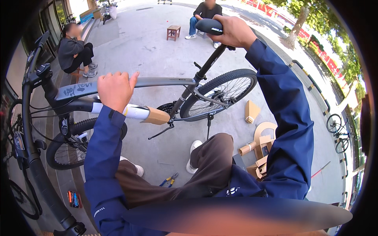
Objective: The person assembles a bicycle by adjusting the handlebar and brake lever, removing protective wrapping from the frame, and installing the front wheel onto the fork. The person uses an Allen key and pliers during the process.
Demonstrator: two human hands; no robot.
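Note:
A grey and black bicycle stands sideways in front of me, with its handlebar [28,126] at the left and its rear wheel [220,94] at the right. My left hand [115,91] is closed over the top tube [161,82]; its fingertips lie on top and part of its hold is hidden. My right hand [235,33] grips the rear of the black saddle [206,26], which sits on a raised seatpost [210,63]. White wrapping [138,112] and a cardboard sleeve [158,117] cover the down tube. The kickstand [209,125] is down.
On the paving lie blue-and-yellow-handled pliers [169,180], an orange and blue tool set [74,199] and cardboard pieces [252,111]. A wooden stool [173,33] stands ahead. Two people sit nearby, one at left [75,51], one ahead [207,11]. Another bicycle [338,131] is at right.

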